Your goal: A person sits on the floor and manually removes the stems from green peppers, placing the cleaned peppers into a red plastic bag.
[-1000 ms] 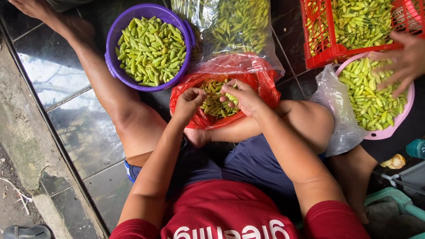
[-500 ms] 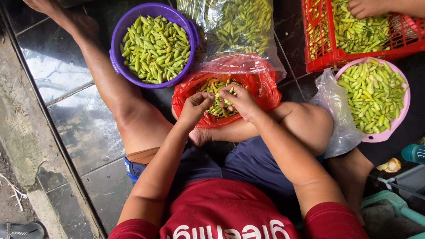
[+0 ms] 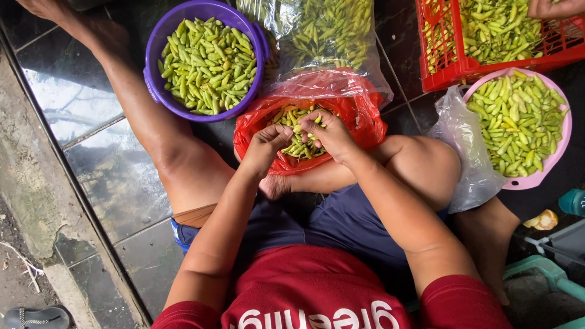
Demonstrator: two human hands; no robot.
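Beside purple bowl (image 3: 152,79), red bag (image 3: 365,119)

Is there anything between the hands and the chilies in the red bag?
Nothing visible. The left hand and right hand are already over the open mouth of the red bag, fingers on the green chilies inside.

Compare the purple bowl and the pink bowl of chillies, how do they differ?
The purple bowl sits at upper left beside an outstretched leg; the pink bowl sits at right, below the red crate. The purple bowl looks deeper with a thick rim; the pink bowl looks shallower. A clear plastic bag lies against the pink bowl; none touches the purple one. Both are round and full of green chillies, away from both hands.
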